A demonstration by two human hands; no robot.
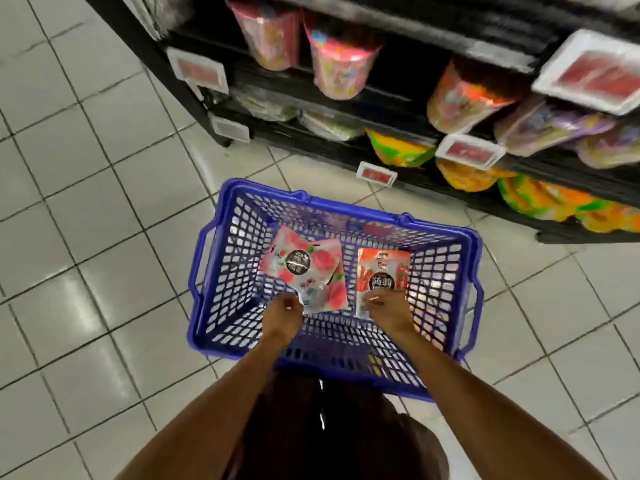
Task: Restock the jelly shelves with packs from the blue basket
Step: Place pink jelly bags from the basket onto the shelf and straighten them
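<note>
A blue basket [221, 271] of perforated plastic sits on the white tiled floor [86, 220] in front of dark shelves [398, 109]. Both hands reach down into it.

The left hand [282, 315] pinches the lower edge of the pink and white packs [304, 268]; two overlapping pouches show there, glossy and flat, printed with peach-like fruit and a dark round badge whose writing is too blurred to read. The right hand [389, 311] grips the bottom edge of a red pack [382, 271], one pouch, with a dark badge carrying two white characters that are not clear enough to make out. A dim reddish shape lies deeper in the basket near its far wall, too blurred to name.

The basket has a rectangular rim, lattice walls and a loop handle on each long side.

On the shelves stand three round tubs [341, 64] of mixed coloured sweets, clear-walled, two pink-topped at the left and one orange further right. Below them lie yellow, orange and green bags [540, 199], soft and shiny, their number hard to count. Five white-framed price tags [469, 152] with red inserts hang from the shelf edges; their print is smeared and unreadable.
</note>
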